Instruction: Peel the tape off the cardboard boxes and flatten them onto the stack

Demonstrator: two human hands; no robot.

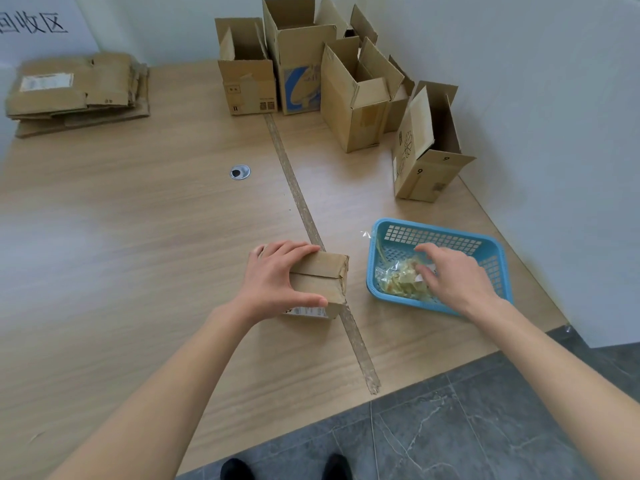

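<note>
While the left hand (pixel 277 278) grips a small closed cardboard box (pixel 320 284) on the wooden surface (pixel 138 237), right hand (pixel 453 277), fingers loosely spread, reaches into a blue basket (pixel 485 247) over crumpled tape (pixel 401 280), flattened stack (pixel 78 88) far left, open boxes (pixel 346 81) behind.

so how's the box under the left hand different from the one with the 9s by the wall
The held box is closed, lies low on the table, and the left hand grips it. The 9 box stands upright with flaps open, looks larger, and nothing touches it. Both are brown cardboard.
</note>
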